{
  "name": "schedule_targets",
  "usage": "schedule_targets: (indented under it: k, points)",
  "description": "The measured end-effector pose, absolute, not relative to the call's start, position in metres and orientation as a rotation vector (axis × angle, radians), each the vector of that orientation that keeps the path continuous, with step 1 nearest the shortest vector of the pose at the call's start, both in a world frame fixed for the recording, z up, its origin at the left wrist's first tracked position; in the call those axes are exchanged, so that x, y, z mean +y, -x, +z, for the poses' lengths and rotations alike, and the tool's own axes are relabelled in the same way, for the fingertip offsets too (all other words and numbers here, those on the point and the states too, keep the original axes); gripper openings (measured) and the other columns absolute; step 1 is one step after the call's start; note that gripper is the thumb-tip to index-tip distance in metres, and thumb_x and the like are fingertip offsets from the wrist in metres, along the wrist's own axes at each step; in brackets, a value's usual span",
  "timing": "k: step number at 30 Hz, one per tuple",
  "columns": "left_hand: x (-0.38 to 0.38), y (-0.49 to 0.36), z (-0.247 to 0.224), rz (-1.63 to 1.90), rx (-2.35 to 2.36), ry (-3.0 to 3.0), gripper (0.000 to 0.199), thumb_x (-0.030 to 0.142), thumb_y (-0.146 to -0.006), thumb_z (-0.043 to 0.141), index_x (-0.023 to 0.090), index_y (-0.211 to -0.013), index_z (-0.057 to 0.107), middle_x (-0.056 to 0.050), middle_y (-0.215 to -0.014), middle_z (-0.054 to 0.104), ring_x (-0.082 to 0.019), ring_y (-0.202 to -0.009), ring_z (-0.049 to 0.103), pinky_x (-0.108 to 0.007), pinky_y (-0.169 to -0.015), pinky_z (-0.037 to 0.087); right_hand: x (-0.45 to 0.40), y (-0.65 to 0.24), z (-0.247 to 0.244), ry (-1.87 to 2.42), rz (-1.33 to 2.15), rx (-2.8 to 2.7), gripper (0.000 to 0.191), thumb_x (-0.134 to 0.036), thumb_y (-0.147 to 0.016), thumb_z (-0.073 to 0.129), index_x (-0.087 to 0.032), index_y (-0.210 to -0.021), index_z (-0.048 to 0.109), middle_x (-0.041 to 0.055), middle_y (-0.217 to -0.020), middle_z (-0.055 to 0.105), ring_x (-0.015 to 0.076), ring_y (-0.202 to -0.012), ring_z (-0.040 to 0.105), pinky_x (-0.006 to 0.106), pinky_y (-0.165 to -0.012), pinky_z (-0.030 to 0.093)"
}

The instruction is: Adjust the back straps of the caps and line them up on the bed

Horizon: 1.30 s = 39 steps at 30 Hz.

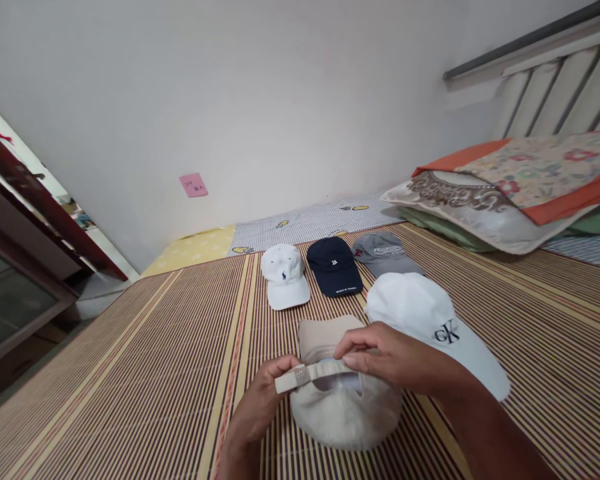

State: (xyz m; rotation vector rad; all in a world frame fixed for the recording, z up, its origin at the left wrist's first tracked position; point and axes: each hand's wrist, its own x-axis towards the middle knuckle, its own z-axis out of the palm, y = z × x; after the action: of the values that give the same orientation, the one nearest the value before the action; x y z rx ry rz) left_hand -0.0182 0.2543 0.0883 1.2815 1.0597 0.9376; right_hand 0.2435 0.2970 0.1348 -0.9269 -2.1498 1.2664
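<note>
A beige baseball cap (pixel 347 417) lies on the striped mat with its back opening toward me and its brim pointing away. My left hand (pixel 265 393) pinches the cap's adjustment strap (pixel 300 377) beside the buckle, at the left of the opening. The fingers of my right hand (pixel 380 353) close on the strap's right part, thumb and forefinger near each other. Just right of that hand is a white cap with black CK lettering (pixel 415 300), its brim toward the lower right and partly behind my forearm.
Behind stand a white cap with a small dark emblem (pixel 283 267), a navy cap (pixel 333 263) and a grey cap (pixel 387 253). Stacked pillows (pixel 480 193) lie at the right on the bamboo mat (pixel 170 373). A wall (pixel 280 100) rises beyond; a doorway is at left.
</note>
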Motion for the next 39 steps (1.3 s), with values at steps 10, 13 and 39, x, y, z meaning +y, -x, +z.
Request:
schedule_targets:
  k: [10, 13, 39]
  points:
    - [0.255, 0.017, 0.089, 0.900, 0.997, -1.236, 0.039, 0.051, -0.076, 0.082, 0.015, -0.070, 0.069, 0.003, -0.064, 0.052, -0.010, -0.060, 0.035, -0.024, -0.059, 0.027, 0.300, -0.233, 0.127, 0.814, 1.566, -2.029, 0.018, -0.032, -0.086, 0.065, -0.016, -0.082, 0.072, 0.0006, -0.067, 0.070, 0.0150, -0.065, 0.063, 0.026, -0.066, 0.044]
    - [0.255, 0.017, 0.088, 0.882, 0.982, -1.217, 0.043, 0.056, -0.075, 0.082, 0.014, -0.070, 0.071, 0.003, -0.062, 0.051, -0.010, -0.058, 0.034, -0.024, -0.057, 0.025, 0.299, -0.232, 0.128, 0.810, 1.552, -2.054, 0.018, -0.031, -0.086, 0.065, -0.016, -0.080, 0.072, 0.0000, -0.065, 0.069, 0.0138, -0.063, 0.060, 0.025, -0.063, 0.041]
    - [0.254, 0.016, 0.088, 0.842, 0.934, -1.185, 0.042, 0.058, -0.075, 0.083, 0.016, -0.072, 0.078, 0.001, -0.061, 0.055, -0.009, -0.055, 0.038, -0.023, -0.056, 0.028, 0.298, -0.226, 0.125, 0.740, 1.669, -1.995, 0.023, -0.036, -0.080, 0.071, -0.015, -0.088, 0.078, -0.0044, -0.060, 0.058, 0.0091, -0.054, 0.049, 0.021, -0.052, 0.037]
